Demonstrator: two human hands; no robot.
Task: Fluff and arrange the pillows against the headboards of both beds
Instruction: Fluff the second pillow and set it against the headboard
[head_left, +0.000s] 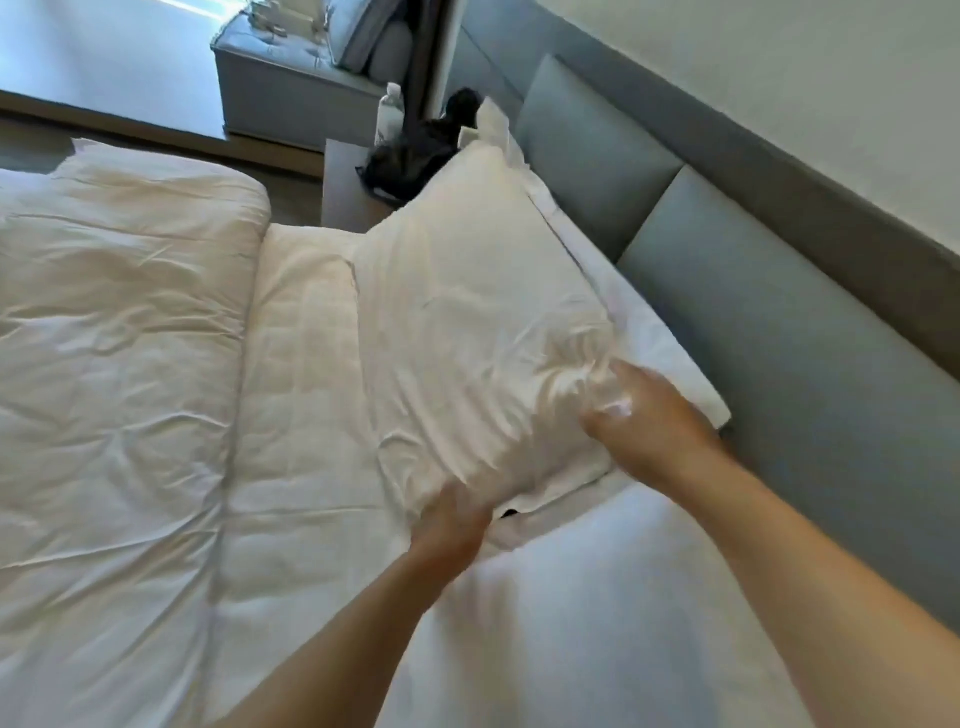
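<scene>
The pillow (467, 322) runs lengthwise from frame centre toward the upper middle, beside the headboard (779, 338), both the left hand (452, 525) and the right hand (644, 415) clutching its near end.

Two hands press on a white pillow on a bed.

The left hand (452, 525) pushes on the near edge of the top pillow (478, 322), and the right hand (644, 415) grips its near corner, where the cloth is bunched; both hands look blurry. This pillow lies on a flatter white pillow (660, 353) that sits just beside the grey padded headboard (779, 332). A puffy white blanket (119, 338) is folded back on the bed (587, 613). Past the pillows stands a small table (345, 192) with a dark bag (415, 150) and a bottle (390, 117). Far back is a grey bench (291, 88).
</scene>
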